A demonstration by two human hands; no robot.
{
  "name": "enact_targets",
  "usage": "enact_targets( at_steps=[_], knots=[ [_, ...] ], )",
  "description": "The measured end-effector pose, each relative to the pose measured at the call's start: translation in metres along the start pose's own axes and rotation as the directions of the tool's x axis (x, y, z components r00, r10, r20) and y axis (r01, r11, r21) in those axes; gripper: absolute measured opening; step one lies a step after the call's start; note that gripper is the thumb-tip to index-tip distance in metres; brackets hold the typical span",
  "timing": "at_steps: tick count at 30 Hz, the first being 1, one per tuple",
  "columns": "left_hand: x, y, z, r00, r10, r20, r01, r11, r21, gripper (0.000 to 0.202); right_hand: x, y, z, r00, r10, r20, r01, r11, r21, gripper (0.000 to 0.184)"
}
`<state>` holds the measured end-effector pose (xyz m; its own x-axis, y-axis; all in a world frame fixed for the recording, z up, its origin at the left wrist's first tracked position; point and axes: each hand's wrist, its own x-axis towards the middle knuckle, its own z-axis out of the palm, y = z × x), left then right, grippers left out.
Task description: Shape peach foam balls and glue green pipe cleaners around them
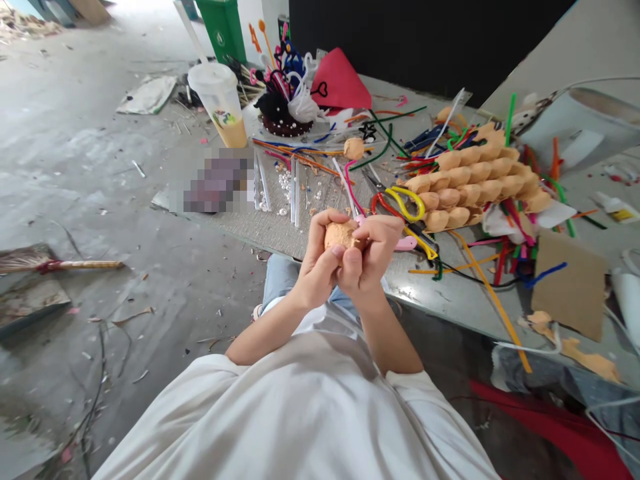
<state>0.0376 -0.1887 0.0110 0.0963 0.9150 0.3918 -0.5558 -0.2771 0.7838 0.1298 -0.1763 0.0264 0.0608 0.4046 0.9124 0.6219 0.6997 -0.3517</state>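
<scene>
While pressed together at lower middle of the frame, left hand [316,261] and right hand [371,257] pinching an orange foam lump [340,235] just over the near edge of the table [440,293] (shaping seemingly under way), more squeezing apparently called for.

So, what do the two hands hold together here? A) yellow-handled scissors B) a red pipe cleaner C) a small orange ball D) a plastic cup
C: the left hand and the right hand close around the small orange ball between them.
</scene>
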Motion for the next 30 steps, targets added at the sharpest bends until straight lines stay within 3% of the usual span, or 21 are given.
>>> enact_targets(
  at_steps=[4,8,10,12,14,16,17,19,20,24,26,28,30],
  knots=[
    [0.005,0.006,0.003,0.999,-0.014,-0.032,0.012,0.998,-0.066,0.032,0.005,-0.004,-0.003,0.998,0.03,0.06,-0.033,0.999,0.037,0.026],
    [0.017,0.018,-0.004,0.994,-0.114,-0.001,0.11,0.967,-0.23,0.031,0.027,0.006,-0.028,0.951,0.065,0.303,-0.09,0.993,0.069,0.043],
    [0.021,0.024,-0.014,0.989,-0.14,0.052,0.148,0.969,-0.199,0.042,0.04,0.025,-0.045,0.895,0.128,0.427,-0.132,0.991,-0.02,0.029],
    [0.023,0.027,-0.026,0.988,-0.129,0.09,0.137,0.986,-0.091,0.055,0.049,0.053,-0.057,0.867,0.191,0.459,-0.162,0.982,-0.101,0.017],
    [0.023,0.029,-0.034,0.985,-0.127,0.116,0.127,0.992,0.003,0.065,0.053,0.083,-0.059,0.774,0.363,0.518,-0.158,0.904,-0.397,0.017],
    [0.023,0.029,-0.038,0.981,-0.132,0.145,0.133,0.991,0.006,0.065,0.052,0.109,-0.053,0.606,0.557,0.567,-0.102,0.762,-0.64,0.028],
    [0.023,0.03,-0.038,0.979,-0.133,0.157,0.138,0.99,-0.019,0.063,0.051,0.119,-0.049,0.517,0.601,0.609,-0.021,0.721,-0.693,0.034],
    [0.023,0.031,-0.036,0.975,-0.136,0.177,0.151,0.986,-0.076,0.059,0.05,0.131,-0.041,0.434,0.637,0.637,0.055,0.687,-0.724,0.042],
    [0.023,0.031,-0.034,0.975,-0.14,0.172,0.159,0.982,-0.1,0.058,0.05,0.134,-0.038,0.419,0.638,0.646,0.065,0.689,-0.722,0.044],
    [0.025,0.036,-0.031,0.98,-0.159,0.118,0.181,0.963,-0.202,0.057,0.054,0.136,-0.038,0.469,0.672,0.573,0.055,0.625,-0.778,0.063],
    [0.026,0.039,-0.03,0.978,-0.166,0.125,0.192,0.954,-0.232,0.058,0.058,0.137,-0.039,0.439,0.718,0.54,0.067,0.573,-0.817,0.064],
    [0.027,0.041,-0.029,0.978,-0.164,0.128,0.191,0.952,-0.238,0.059,0.064,0.14,-0.04,0.369,0.763,0.53,0.051,0.553,-0.831,0.054],
    [0.029,0.041,-0.027,0.981,-0.161,0.106,0.181,0.956,-0.229,0.06,0.071,0.141,-0.042,0.365,0.785,0.501,-0.055,0.555,-0.83,0.047]
  ],
)
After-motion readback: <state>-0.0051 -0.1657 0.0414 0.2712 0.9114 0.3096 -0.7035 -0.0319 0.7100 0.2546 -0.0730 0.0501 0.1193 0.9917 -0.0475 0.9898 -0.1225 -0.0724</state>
